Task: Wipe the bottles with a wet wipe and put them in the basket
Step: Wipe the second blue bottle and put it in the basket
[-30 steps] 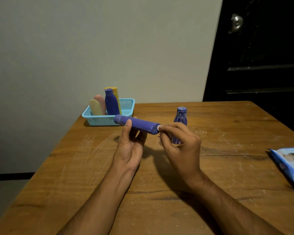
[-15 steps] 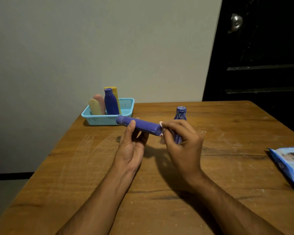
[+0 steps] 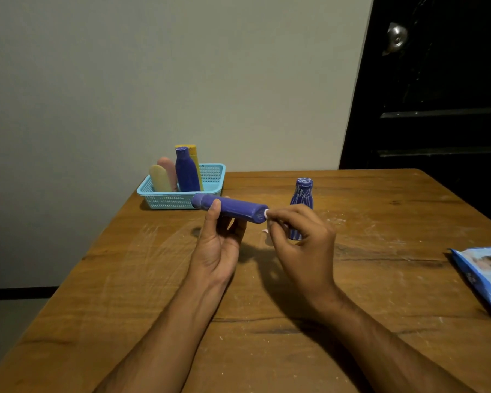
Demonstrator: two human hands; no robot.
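My left hand point(image 3: 219, 245) holds a long purple bottle point(image 3: 233, 207) sideways above the table, thumb on its front and fingers behind. My right hand point(image 3: 301, 245) pinches a small white wet wipe point(image 3: 266, 215) against the bottle's right end; a scrap of the wipe hangs below my fingers. A second, patterned purple bottle point(image 3: 302, 198) stands upright on the table just behind my right hand, its lower part hidden. The light-blue basket point(image 3: 170, 201) sits at the table's far left and holds several bottles: cream, pink, dark blue and yellow.
A blue wet-wipe pack point(image 3: 485, 276) lies at the table's right edge. The wooden table point(image 3: 153, 279) has white scuff marks. A pale wall stands behind the basket and a dark door point(image 3: 437, 95) is at the back right.
The held bottle and both hands have shifted slightly right. My right hand keeps the wipe at the bottle's right end, and the fingers have turned a little.
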